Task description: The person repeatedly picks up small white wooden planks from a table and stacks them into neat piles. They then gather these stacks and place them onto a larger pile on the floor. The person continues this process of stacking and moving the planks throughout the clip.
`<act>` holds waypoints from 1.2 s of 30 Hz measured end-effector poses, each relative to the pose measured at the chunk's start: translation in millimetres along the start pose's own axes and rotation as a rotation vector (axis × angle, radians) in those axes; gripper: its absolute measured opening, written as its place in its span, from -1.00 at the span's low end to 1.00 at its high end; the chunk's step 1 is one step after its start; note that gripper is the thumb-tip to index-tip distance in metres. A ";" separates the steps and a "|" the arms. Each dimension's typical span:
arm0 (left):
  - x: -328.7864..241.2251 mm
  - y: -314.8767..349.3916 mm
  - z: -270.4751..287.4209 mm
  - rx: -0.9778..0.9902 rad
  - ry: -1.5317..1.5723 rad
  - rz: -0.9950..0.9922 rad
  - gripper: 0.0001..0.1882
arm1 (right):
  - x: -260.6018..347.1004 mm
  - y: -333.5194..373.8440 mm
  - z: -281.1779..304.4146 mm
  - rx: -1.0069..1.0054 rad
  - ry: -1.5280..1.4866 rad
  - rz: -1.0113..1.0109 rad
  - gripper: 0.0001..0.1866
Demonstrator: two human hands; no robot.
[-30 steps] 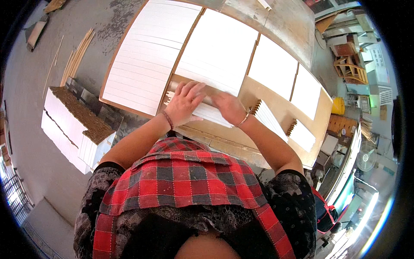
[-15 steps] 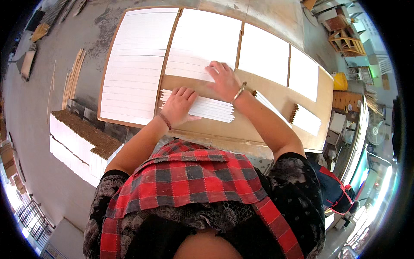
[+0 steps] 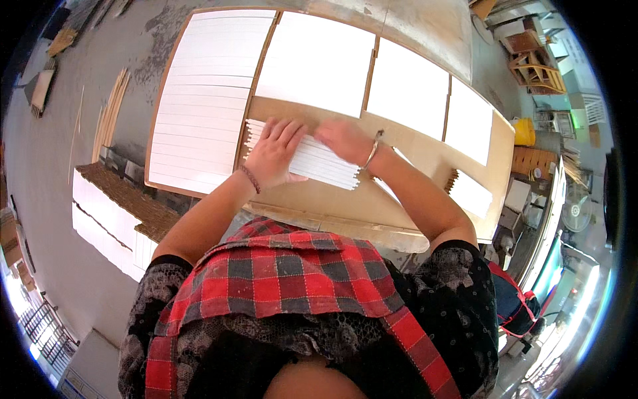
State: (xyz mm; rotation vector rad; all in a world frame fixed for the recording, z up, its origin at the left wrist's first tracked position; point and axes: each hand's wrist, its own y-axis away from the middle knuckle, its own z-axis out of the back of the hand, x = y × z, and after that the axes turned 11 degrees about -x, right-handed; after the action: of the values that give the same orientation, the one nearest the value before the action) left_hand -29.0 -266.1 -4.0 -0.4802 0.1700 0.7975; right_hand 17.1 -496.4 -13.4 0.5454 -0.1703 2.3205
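Note:
A row of white strips [image 3: 322, 161] with staggered ends lies side by side on the brown board [image 3: 399, 223] in front of me. My left hand [image 3: 274, 154] spans its left part, fingers over the far side and thumb by the near edge, gripping the strips. My right hand [image 3: 345, 141] is at the far right part of the same row, blurred by motion, so its fingers do not show clearly. Just beyond the row is a large white sheet of strips [image 3: 316, 63], with brown board showing in between.
More white strips cover the board at the left [image 3: 203, 100] and right [image 3: 409, 86]. A small white bundle [image 3: 470, 194] lies at the near right. A stack of white pieces [image 3: 106, 216] stands on the left. A yellow bucket [image 3: 524, 132] is beyond the right edge.
My right hand has come nearer, from the white sheet's near edge to the row. The row now reaches farther away from me, and the sheet's near edge has receded. My left hand stays on the row.

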 end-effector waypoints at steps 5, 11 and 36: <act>2.6 -7.9 -1.0 0.271 0.078 0.077 0.16 | -15.4 -14.3 5.7 -0.616 0.177 -0.004 -0.82; 6.7 -16.8 1.9 0.180 0.023 0.012 0.10 | 29.7 28.1 1.3 -0.142 -0.145 -0.363 -0.55; 168.7 216.3 109.9 -0.267 0.201 0.102 -0.33 | 234.2 -132.7 -105.5 -0.388 -0.021 -0.115 -0.45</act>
State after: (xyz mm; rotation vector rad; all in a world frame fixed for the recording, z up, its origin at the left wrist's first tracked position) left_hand -71.9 24.3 -37.3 -0.8104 0.2775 0.8758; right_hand -76.4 -222.8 -12.1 0.3721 -0.5698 2.0972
